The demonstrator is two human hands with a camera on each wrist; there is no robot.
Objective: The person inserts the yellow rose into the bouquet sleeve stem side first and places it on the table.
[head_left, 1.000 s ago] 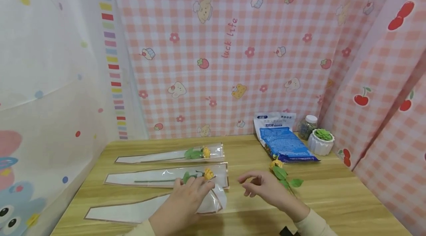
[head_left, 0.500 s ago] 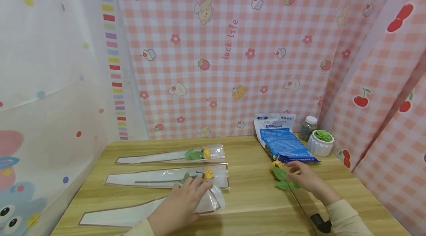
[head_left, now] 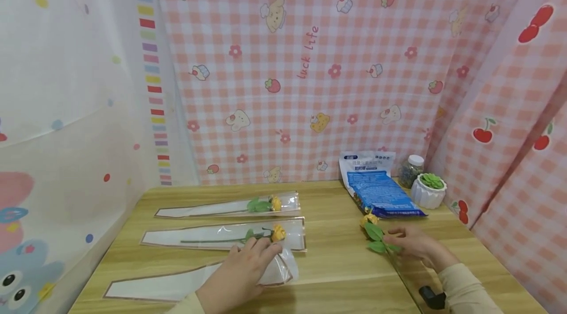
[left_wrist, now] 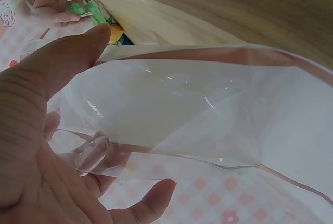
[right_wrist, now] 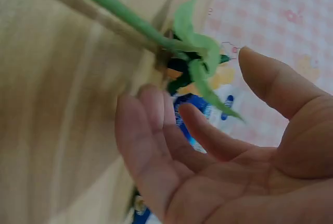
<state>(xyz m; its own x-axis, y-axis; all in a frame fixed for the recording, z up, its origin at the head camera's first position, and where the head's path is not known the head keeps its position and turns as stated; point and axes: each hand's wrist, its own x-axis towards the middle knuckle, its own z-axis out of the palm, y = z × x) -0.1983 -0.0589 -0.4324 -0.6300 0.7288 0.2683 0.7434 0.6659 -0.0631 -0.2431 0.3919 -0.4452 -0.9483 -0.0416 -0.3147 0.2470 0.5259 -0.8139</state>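
My left hand [head_left: 241, 272] holds a long tapering clear-and-white flower sleeve [head_left: 159, 283] near its wide end. In the left wrist view the sleeve's mouth [left_wrist: 177, 104] gapes, with the thumb at one edge and fingers bunching the film at the other. A loose yellow artificial rose [head_left: 369, 219] lies at the right, its green leaves [head_left: 375, 232] and stem pointing toward me. Beside those leaves is my right hand [head_left: 416, 246], fingers loosely bent. The right wrist view shows its thumb and fingers [right_wrist: 138, 135] apart around the leaves [right_wrist: 203, 57], not gripping the stem.
Two more sleeves, the middle [head_left: 159, 237] and the far one [head_left: 173, 212], each bear a yellow rose. A blue-and-white bag [head_left: 376, 188], a jar [head_left: 411, 171] and a potted succulent [head_left: 428, 191] stand back right. A black object [head_left: 431, 298] lies by my right sleeve.
My right hand has moved right from the middle of the table to the loose rose, then slightly down along its leaves. The left hand stays on the near sleeve, which has shifted slightly left.
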